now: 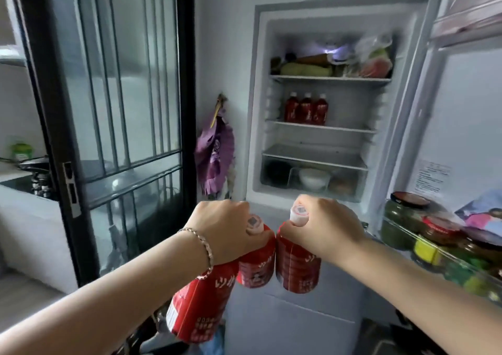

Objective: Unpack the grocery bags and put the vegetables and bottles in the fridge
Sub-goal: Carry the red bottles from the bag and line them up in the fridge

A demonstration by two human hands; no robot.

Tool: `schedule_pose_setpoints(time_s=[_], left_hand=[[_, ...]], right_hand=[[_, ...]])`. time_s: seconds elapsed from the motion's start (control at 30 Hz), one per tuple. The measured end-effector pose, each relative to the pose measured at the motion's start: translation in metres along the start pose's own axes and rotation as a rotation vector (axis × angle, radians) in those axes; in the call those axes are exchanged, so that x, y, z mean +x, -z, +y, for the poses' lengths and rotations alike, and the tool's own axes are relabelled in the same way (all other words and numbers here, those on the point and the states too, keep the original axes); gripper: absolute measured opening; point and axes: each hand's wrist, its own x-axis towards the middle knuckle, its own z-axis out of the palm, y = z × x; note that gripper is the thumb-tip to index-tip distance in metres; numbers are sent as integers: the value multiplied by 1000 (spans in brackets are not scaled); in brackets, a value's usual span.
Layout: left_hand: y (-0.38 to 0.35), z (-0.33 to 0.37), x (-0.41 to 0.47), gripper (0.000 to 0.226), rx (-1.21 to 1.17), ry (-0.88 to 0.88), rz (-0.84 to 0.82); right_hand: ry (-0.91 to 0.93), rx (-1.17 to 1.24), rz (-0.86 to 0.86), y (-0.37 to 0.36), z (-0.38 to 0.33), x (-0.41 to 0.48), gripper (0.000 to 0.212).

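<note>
The left hand [220, 227] is clutching two red bottles [255, 262], the right hand [323, 227] is gripping a third bottle [297, 265] by its neck; probably safest standing them one by one beside the bottle row [305, 108] on the center-frame shelf [350, 129].

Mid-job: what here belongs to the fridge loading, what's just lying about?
Job: left hand; right hand; three red-labelled plastic bottles held; open white fridge; three red bottles shelved; vegetables on top shelf.
Lying about: purple pleated fan on wall; glass jars in door rack; white bowl in drawer.

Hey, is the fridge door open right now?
Open. The fridge door is swung to the right, showing three red bottles standing on a shelf inside.
</note>
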Motion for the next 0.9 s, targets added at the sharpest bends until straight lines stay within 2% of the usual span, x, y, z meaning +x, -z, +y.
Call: schedule_pose_setpoints(time_s=[0.17, 0.4, 0.57, 0.77, 0.9], left_hand=[[-11, -17, 133, 51, -16, -127, 92], [-37, -19, 297, 51, -1, -205, 154], [-50, -15, 413, 51, -80, -155, 207], [-52, -4, 543, 52, -49, -160, 429], [-53, 6, 607, 49, -26, -208, 521]], right_hand=[[-111, -13, 109, 6, 36, 100, 27], [-253, 10, 342, -8, 103, 228, 25], [-250, 18, 503, -18, 163, 320, 27], [-214, 50, 706, -7, 226, 441, 25], [-235, 71, 773, -6, 263, 498, 27]])
